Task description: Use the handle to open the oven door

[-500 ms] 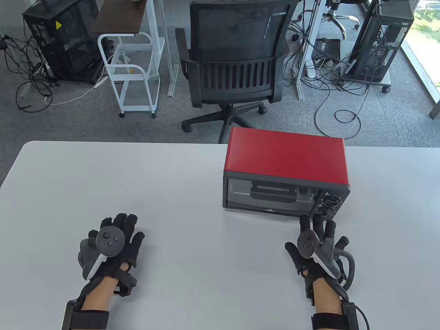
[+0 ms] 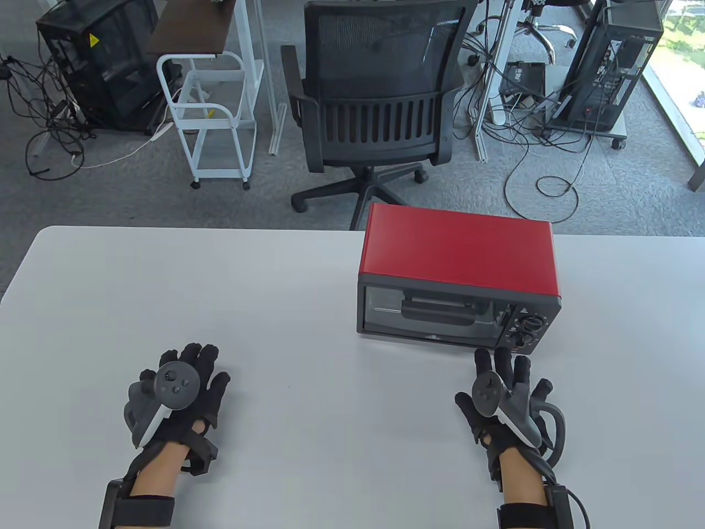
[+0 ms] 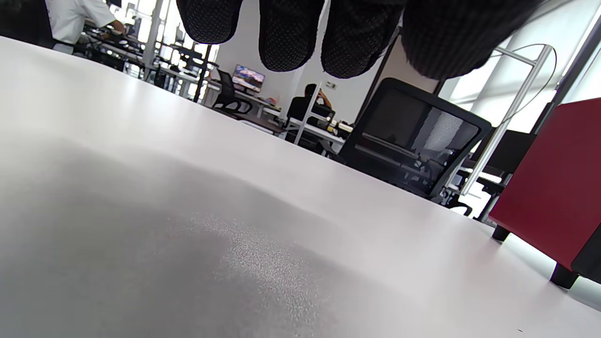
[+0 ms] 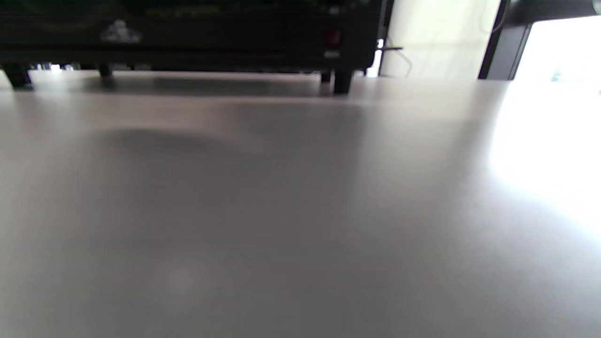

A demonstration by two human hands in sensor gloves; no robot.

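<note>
A red toaster oven (image 2: pixel 458 253) with a dark front stands at the right of the white table (image 2: pixel 165 286). Its glass door (image 2: pixel 432 308) is closed, with a dark bar handle (image 2: pixel 438 310) across it and knobs (image 2: pixel 529 323) at the right. My right hand (image 2: pixel 504 386) lies open and flat on the table just in front of the oven's right end, holding nothing. My left hand (image 2: pixel 176 388) lies open on the table far to the left, empty. The left wrist view shows its fingertips (image 3: pixel 291 37) and the oven's red side (image 3: pixel 554 188). The right wrist view shows the oven's base (image 4: pixel 188 42).
A black office chair (image 2: pixel 377 93) stands behind the table's far edge, with a white cart (image 2: pixel 212 115), cables and computer towers on the floor beyond. The oven's feet (image 4: pixel 342 82) rest on the table.
My right hand has slid slightly back toward me and a little left, away from the oven's front. My left hand has barely moved.
</note>
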